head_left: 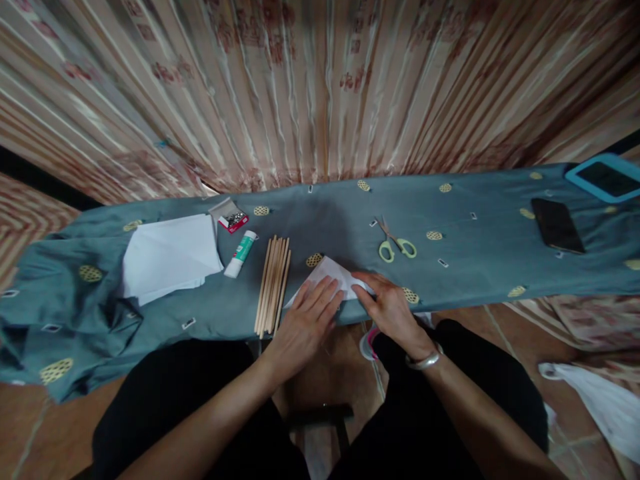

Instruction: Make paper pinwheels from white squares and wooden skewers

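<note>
A folded sheet of white paper [327, 268] lies at the front edge of the cloth-covered table, forming a triangle with its peak pointing away from me. Flat on its left part rests my left hand [311, 313], fingers stretched out. At the paper's right corner, my right hand [387, 307] has its thumb and fingers closed on the edge. A bundle of thin wooden sticks [273, 283] lies just left of my left hand. Beyond my right hand is a pair of scissors [395, 243] with light green handles, blades pointing away.
On the left are a stack of white paper [170, 257], a glue stick [241, 253] and an opened small box of metal clips [232, 219]. A dark phone [557, 225] and a blue-framed tablet [607, 177] lie far right. A patterned curtain [320, 93] hangs behind the table.
</note>
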### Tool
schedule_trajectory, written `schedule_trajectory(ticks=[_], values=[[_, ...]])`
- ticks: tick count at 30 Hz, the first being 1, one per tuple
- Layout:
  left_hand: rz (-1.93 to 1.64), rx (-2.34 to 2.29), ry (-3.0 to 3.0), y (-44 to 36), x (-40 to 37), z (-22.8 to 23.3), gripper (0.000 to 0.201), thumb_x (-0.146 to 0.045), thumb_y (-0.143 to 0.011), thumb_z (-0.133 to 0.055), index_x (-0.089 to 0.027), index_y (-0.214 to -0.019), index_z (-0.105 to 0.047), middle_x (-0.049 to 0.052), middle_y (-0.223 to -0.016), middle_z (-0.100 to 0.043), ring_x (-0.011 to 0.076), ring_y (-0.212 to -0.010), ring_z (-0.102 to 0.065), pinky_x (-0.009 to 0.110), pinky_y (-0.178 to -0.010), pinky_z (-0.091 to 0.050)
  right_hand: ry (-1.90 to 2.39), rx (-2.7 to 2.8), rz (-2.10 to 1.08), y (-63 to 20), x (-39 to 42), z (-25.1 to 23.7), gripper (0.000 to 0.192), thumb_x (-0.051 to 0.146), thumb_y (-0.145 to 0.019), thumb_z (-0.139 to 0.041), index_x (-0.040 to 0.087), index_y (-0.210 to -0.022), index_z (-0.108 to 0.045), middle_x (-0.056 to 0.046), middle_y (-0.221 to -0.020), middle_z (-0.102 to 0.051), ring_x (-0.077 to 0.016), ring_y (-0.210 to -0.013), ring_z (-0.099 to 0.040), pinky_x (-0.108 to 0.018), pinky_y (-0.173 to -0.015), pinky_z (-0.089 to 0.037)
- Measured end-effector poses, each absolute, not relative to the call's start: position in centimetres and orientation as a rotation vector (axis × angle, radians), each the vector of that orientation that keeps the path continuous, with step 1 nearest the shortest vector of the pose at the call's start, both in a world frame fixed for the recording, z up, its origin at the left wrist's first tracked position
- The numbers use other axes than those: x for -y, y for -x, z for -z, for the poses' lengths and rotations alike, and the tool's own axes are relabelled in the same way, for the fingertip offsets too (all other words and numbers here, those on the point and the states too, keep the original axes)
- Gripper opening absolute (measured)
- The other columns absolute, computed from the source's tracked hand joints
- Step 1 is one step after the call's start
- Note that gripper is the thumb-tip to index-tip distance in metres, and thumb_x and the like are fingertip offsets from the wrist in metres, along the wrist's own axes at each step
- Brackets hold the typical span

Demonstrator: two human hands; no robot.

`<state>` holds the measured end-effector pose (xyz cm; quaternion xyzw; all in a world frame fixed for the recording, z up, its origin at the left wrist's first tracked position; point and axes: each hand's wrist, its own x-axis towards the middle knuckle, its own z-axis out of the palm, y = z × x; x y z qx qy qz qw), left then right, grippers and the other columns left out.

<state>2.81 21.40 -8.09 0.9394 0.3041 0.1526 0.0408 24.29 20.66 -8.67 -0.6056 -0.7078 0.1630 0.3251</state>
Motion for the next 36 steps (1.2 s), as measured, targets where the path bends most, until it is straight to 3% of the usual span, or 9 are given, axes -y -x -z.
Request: schedule_trajectory(ticks=[10,36], values=[[-0.355,-0.971,-2.811,-2.7,-21.4,9.5,0.058,-0.035,-0.096,-0.048,-0.012,-0.147,-0.031,0.017,-0.152,-0.042,0.0272,-0.146,-0.03,0.049,-0.118,-0.029,1.584,1.996,-0.269,-24.0,-20.7,8.6,0.032,0.029,-0.099,-0.041,0.02,-0.116,-0.067,-0.009,-0.113,-0.072,-0.0257,-0.102,-0.066,-0.045,-0.095,-0.052],[-0.309,-0.955,-2.798,-2.7,-21.8,9.9,0.063,-0.04,-0.096,-0.05,-0.012,-0.148,-0.03,0.016,-0.154,-0.039,0.0286,-0.147,-0.027,0.051,-0.119,-0.026,1.578,2.048,-0.187,-23.8,-21.0,8.7,0.034,0.026,-0.1,-0.039,0.016,-0.116,-0.067,-0.012,-0.115,-0.07,-0.0266,-0.101,-0.063,-0.046,-0.096,-0.05]])
